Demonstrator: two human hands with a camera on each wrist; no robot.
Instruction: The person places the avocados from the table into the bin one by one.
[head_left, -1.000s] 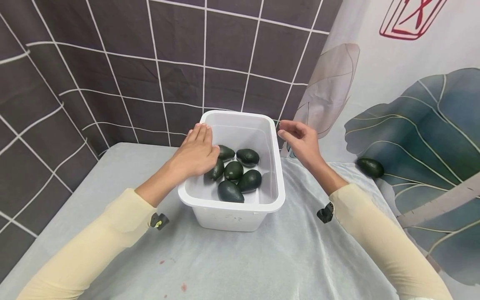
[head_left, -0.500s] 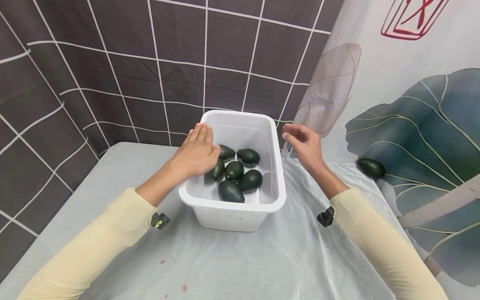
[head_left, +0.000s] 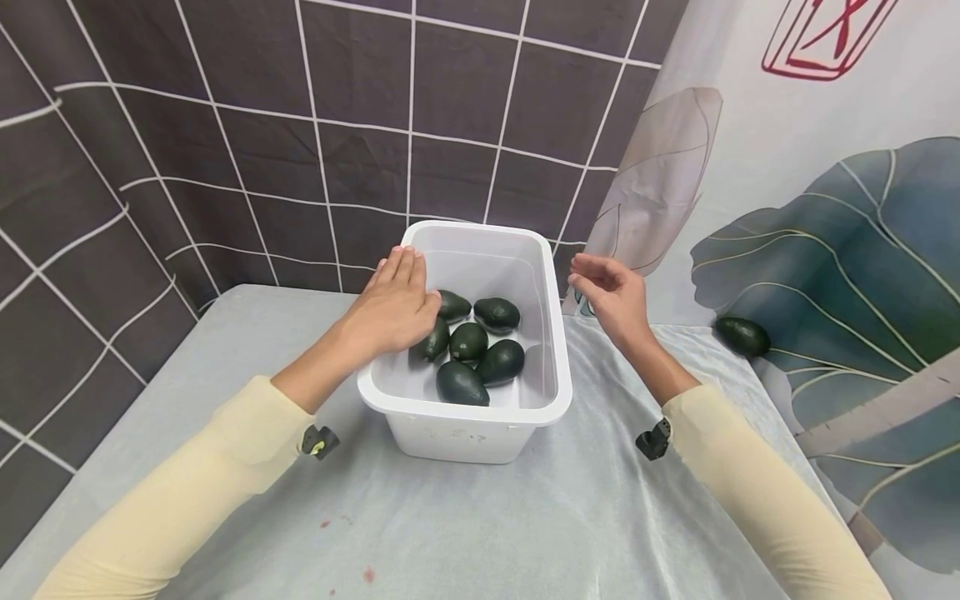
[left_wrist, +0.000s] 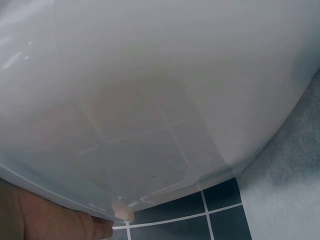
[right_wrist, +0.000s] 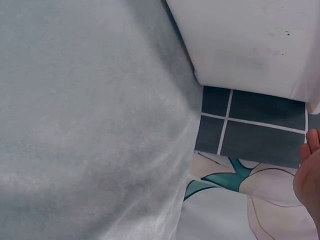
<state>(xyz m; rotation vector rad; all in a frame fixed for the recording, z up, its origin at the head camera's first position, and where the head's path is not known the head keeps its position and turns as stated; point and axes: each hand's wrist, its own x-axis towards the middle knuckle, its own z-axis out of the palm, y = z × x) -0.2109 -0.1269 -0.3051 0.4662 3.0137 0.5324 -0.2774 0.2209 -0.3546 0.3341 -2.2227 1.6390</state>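
Note:
A white plastic bin (head_left: 465,423) stands on the cloth-covered table with several dark green avocados (head_left: 468,342) lying on its floor. My left hand (head_left: 393,304) rests on the bin's left rim, palm down, fingers straight and together, the thumb toward the inside. It partly hides the avocados along that side. In the left wrist view, the bin's outer wall (left_wrist: 150,100) fills most of the picture, with part of the hand (left_wrist: 55,220) along the rim. My right hand (head_left: 615,300) hovers just right of the bin, apart from the rim, fingers loosely bent and holding nothing.
One more avocado (head_left: 742,336) lies at the table's far right edge, against the printed curtain. A dark grid-patterned cloth (head_left: 360,167) hangs right behind the bin and along the left side. The grey table cloth (head_left: 450,525) stretches toward me, wrinkled on the right.
My right hand has moved a little to the right and down, away from the bin's right rim. The left hand, the bin and the avocados stay as they were.

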